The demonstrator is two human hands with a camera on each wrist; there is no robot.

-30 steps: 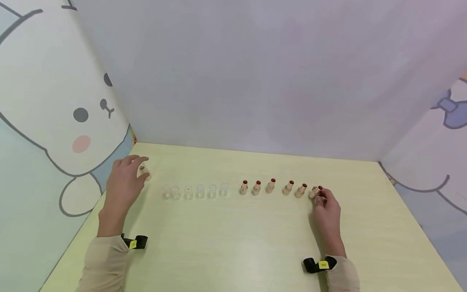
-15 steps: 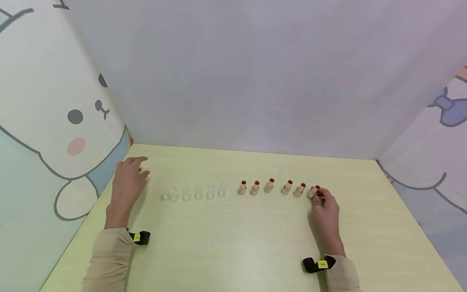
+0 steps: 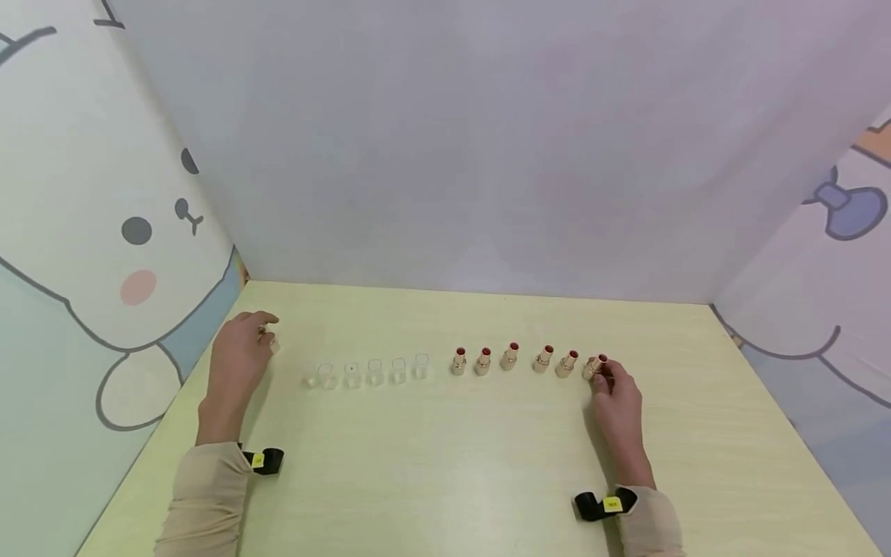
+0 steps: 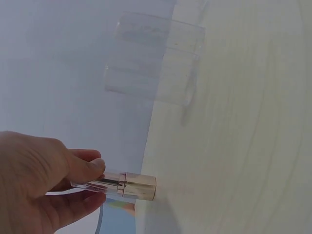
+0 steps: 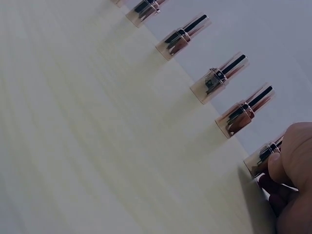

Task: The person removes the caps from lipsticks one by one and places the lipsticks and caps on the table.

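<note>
At the far left of the table my left hand (image 3: 239, 352) holds a lipstick tube with a gold base (image 4: 139, 186) and a clear cap over its upper part. In the left wrist view, thumb and fingers pinch the cap end, and the base stands on or close over the table top. My right hand (image 3: 619, 402) pinches the rightmost gold lipstick tube (image 3: 594, 367) in a row, its red open top showing above the fingers. Several similar lipstick tubes (image 3: 510, 356) stand upright to its left. Nearer the left hand is a row of clear caps (image 3: 376, 373).
The pale wooden table (image 3: 445, 464) ends at a plain grey-white back wall (image 3: 445, 155). Side walls with cartoon figures (image 3: 139, 232) flank it. Two clear caps (image 4: 148, 80) stand close together beside the left hand's tube.
My left hand has turned slightly, and its thumb and forefinger are closer together round the tube. The right hand keeps its place at the end tube. The head view has shifted a little.
</note>
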